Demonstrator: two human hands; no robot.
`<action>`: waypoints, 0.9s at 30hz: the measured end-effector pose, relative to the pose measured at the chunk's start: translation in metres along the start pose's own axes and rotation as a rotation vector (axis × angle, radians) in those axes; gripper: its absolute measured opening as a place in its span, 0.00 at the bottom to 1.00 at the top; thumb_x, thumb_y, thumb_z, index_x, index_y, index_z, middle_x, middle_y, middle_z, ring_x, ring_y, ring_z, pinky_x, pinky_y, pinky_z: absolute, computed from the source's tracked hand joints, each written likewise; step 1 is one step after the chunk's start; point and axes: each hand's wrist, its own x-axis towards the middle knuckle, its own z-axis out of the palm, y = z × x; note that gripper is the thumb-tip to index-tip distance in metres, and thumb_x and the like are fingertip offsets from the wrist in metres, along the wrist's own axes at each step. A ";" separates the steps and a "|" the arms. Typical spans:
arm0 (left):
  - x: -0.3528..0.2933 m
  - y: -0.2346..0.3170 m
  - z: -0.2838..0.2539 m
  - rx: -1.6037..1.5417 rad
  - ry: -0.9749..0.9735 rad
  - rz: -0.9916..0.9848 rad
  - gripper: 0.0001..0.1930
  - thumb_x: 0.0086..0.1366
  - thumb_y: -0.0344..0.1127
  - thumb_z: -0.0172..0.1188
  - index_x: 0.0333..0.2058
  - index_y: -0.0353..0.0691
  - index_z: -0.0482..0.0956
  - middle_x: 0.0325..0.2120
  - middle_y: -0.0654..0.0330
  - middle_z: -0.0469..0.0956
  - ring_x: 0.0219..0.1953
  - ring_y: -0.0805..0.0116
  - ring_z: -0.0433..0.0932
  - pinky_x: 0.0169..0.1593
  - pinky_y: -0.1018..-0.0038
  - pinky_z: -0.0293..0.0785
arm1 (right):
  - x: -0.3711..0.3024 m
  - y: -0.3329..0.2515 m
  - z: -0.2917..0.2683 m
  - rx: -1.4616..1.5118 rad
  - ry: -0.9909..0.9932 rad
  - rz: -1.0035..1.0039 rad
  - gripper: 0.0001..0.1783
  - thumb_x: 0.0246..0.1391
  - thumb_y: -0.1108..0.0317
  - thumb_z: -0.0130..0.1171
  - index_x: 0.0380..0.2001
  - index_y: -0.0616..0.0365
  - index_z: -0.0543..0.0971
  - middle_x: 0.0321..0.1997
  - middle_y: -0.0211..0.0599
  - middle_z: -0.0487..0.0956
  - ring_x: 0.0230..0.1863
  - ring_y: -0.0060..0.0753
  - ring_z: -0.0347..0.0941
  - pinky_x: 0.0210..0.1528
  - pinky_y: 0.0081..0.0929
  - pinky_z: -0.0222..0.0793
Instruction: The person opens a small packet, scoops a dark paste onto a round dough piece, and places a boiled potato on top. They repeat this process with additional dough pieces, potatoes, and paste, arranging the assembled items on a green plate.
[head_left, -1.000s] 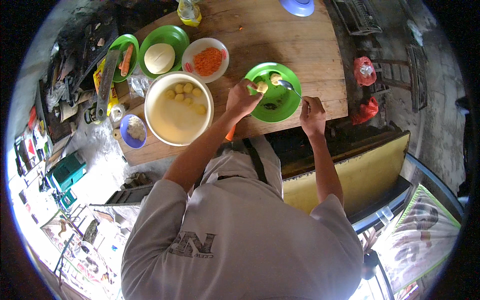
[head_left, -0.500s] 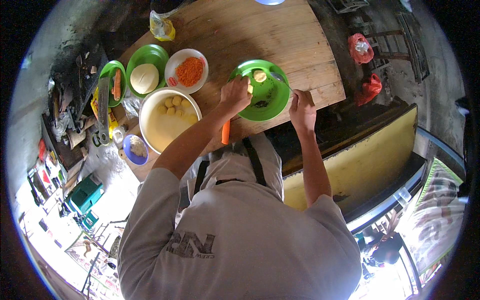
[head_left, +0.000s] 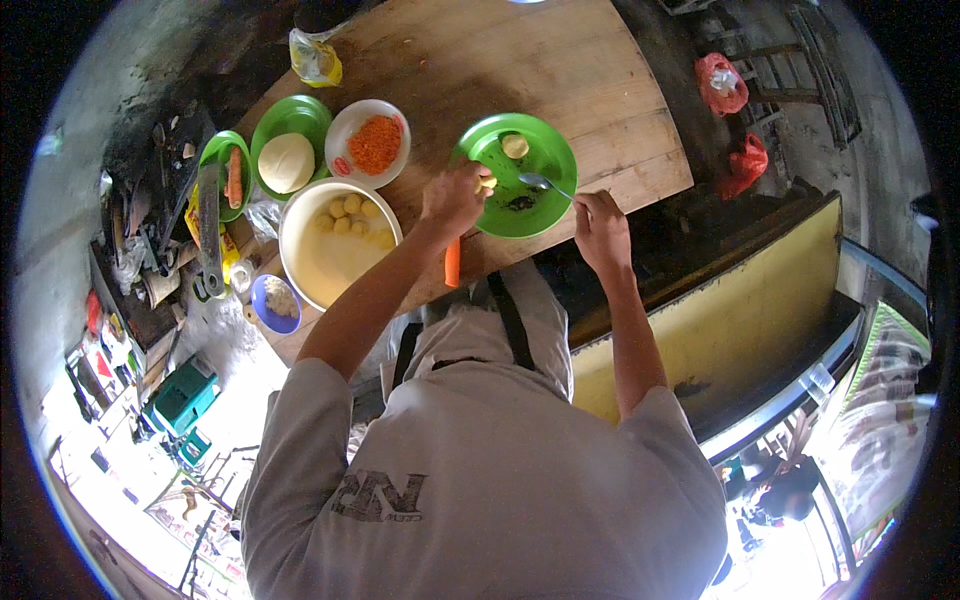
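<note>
At the left rim of a green plate [head_left: 545, 222], my left hand [head_left: 453, 205] pinches a small piece of yellow dough [head_left: 487, 183]. My right hand [head_left: 603, 228] grips the handle end of a metal spoon [head_left: 536, 181], whose bowl hangs over the plate. Dark crumbs [head_left: 520, 203] are scattered on the plate's middle and near side. Toward its far rim rests a yellow dough ball [head_left: 515, 146]. Below my left wrist an orange handle [head_left: 452, 264] sticks out past the table edge; what it belongs to is hidden.
Left of my left arm stands a white tub [head_left: 300, 262] with several yellow balls. Around it are a bowl of grated carrot [head_left: 374, 146], a green plate with a pale dough mound [head_left: 286, 163], a carrot [head_left: 235, 178], a saw [head_left: 208, 215] and a blue bowl [head_left: 277, 318]. A bench [head_left: 720, 300] adjoins the wooden table [head_left: 520, 60].
The spoon's bowl has swung lower and nearer, toward the dark crumbs. My left hand has drawn slightly left and nearer, the dough piece still in its fingers.
</note>
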 end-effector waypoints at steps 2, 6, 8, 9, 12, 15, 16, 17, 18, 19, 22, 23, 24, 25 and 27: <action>-0.010 0.002 -0.014 -0.083 0.061 -0.059 0.16 0.59 0.40 0.75 0.43 0.43 0.83 0.39 0.51 0.84 0.41 0.47 0.84 0.47 0.55 0.80 | 0.013 -0.004 0.012 0.051 0.013 -0.026 0.06 0.60 0.74 0.62 0.40 0.54 0.81 0.40 0.45 0.81 0.39 0.56 0.81 0.40 0.46 0.79; -0.028 -0.005 -0.045 -0.278 0.212 -0.115 0.16 0.59 0.40 0.76 0.43 0.39 0.85 0.36 0.53 0.86 0.38 0.57 0.85 0.45 0.62 0.80 | 0.037 -0.018 0.042 0.080 0.041 -0.093 0.09 0.61 0.74 0.60 0.44 0.53 0.81 0.42 0.47 0.81 0.41 0.56 0.82 0.40 0.49 0.80; -0.040 -0.012 -0.056 -0.350 0.235 -0.195 0.18 0.60 0.42 0.78 0.43 0.37 0.85 0.41 0.56 0.87 0.43 0.66 0.84 0.51 0.68 0.79 | 0.043 -0.022 0.054 0.009 0.008 -0.078 0.11 0.61 0.75 0.58 0.46 0.52 0.81 0.43 0.48 0.82 0.42 0.57 0.82 0.40 0.51 0.81; -0.046 -0.014 -0.059 -0.379 0.251 -0.205 0.17 0.59 0.41 0.78 0.42 0.37 0.85 0.38 0.56 0.87 0.41 0.68 0.83 0.49 0.69 0.78 | 0.044 -0.023 0.057 -0.010 0.035 -0.085 0.10 0.62 0.74 0.59 0.46 0.51 0.81 0.43 0.45 0.81 0.41 0.56 0.82 0.40 0.49 0.81; -0.062 -0.019 -0.068 -0.451 0.265 -0.299 0.16 0.59 0.38 0.78 0.41 0.36 0.86 0.34 0.59 0.86 0.36 0.73 0.81 0.44 0.71 0.78 | 0.041 -0.025 0.062 -0.056 0.068 -0.118 0.09 0.63 0.72 0.60 0.45 0.49 0.82 0.41 0.41 0.81 0.38 0.53 0.82 0.39 0.46 0.82; -0.071 -0.011 -0.077 -0.568 0.305 -0.379 0.17 0.59 0.40 0.78 0.40 0.35 0.86 0.34 0.63 0.85 0.36 0.76 0.80 0.45 0.74 0.77 | 0.030 -0.019 0.051 -0.085 -0.023 -0.163 0.10 0.63 0.72 0.61 0.45 0.47 0.83 0.41 0.40 0.81 0.39 0.52 0.83 0.40 0.45 0.82; -0.074 -0.005 -0.079 -0.623 0.361 -0.371 0.17 0.59 0.41 0.78 0.40 0.35 0.86 0.34 0.64 0.85 0.36 0.76 0.79 0.45 0.74 0.77 | 0.027 -0.017 0.045 -0.067 -0.064 -0.201 0.09 0.63 0.72 0.61 0.45 0.47 0.83 0.41 0.40 0.81 0.39 0.52 0.83 0.40 0.45 0.82; -0.076 0.002 -0.082 -0.654 0.408 -0.368 0.18 0.59 0.42 0.78 0.40 0.35 0.86 0.34 0.65 0.85 0.36 0.76 0.79 0.45 0.74 0.77 | 0.025 -0.015 0.041 -0.053 -0.098 -0.237 0.09 0.63 0.72 0.60 0.45 0.47 0.83 0.41 0.40 0.81 0.39 0.52 0.83 0.40 0.45 0.82; -0.078 0.007 -0.087 -0.663 0.432 -0.371 0.18 0.59 0.41 0.78 0.40 0.35 0.86 0.35 0.65 0.85 0.37 0.76 0.79 0.45 0.74 0.77 | 0.026 -0.014 0.039 -0.047 -0.092 -0.216 0.09 0.63 0.71 0.61 0.45 0.48 0.83 0.41 0.39 0.81 0.40 0.52 0.83 0.40 0.45 0.82; -0.081 0.013 -0.092 -0.651 0.448 -0.382 0.17 0.60 0.41 0.78 0.41 0.35 0.86 0.35 0.65 0.85 0.37 0.76 0.79 0.46 0.75 0.76 | 0.029 -0.014 0.039 -0.046 -0.080 -0.195 0.08 0.63 0.71 0.61 0.44 0.48 0.83 0.42 0.39 0.82 0.40 0.51 0.83 0.39 0.45 0.82; -0.085 0.023 -0.103 -0.705 0.433 -0.393 0.17 0.60 0.40 0.77 0.41 0.35 0.86 0.36 0.64 0.85 0.38 0.77 0.79 0.46 0.76 0.76 | 0.042 -0.015 0.041 -0.076 -0.043 -0.163 0.08 0.61 0.71 0.63 0.43 0.50 0.83 0.42 0.39 0.82 0.39 0.51 0.83 0.38 0.44 0.82; -0.084 0.024 -0.104 -0.739 0.414 -0.388 0.16 0.61 0.40 0.77 0.41 0.35 0.86 0.36 0.64 0.85 0.38 0.77 0.79 0.46 0.76 0.76 | 0.046 -0.017 0.045 -0.100 -0.041 -0.192 0.08 0.61 0.72 0.63 0.43 0.50 0.83 0.42 0.40 0.82 0.39 0.51 0.83 0.38 0.44 0.82; -0.084 0.024 -0.104 -0.730 0.410 -0.393 0.16 0.61 0.40 0.77 0.41 0.35 0.86 0.35 0.64 0.85 0.38 0.77 0.79 0.45 0.76 0.76 | 0.050 -0.020 0.048 -0.114 -0.022 -0.230 0.08 0.61 0.72 0.63 0.43 0.50 0.83 0.42 0.40 0.82 0.38 0.51 0.83 0.38 0.44 0.82; -0.083 0.023 -0.103 -0.720 0.404 -0.397 0.16 0.61 0.40 0.77 0.41 0.35 0.86 0.35 0.64 0.85 0.37 0.77 0.78 0.44 0.76 0.76 | 0.052 -0.021 0.049 -0.119 0.007 -0.275 0.08 0.61 0.72 0.63 0.42 0.50 0.83 0.42 0.40 0.82 0.38 0.51 0.83 0.38 0.44 0.83; -0.082 0.019 -0.101 -0.819 0.364 -0.468 0.17 0.61 0.40 0.77 0.41 0.34 0.85 0.34 0.64 0.84 0.36 0.77 0.78 0.43 0.76 0.76 | 0.050 -0.023 0.044 -0.079 -0.069 -0.331 0.09 0.61 0.73 0.62 0.43 0.50 0.83 0.40 0.40 0.81 0.37 0.52 0.83 0.38 0.44 0.83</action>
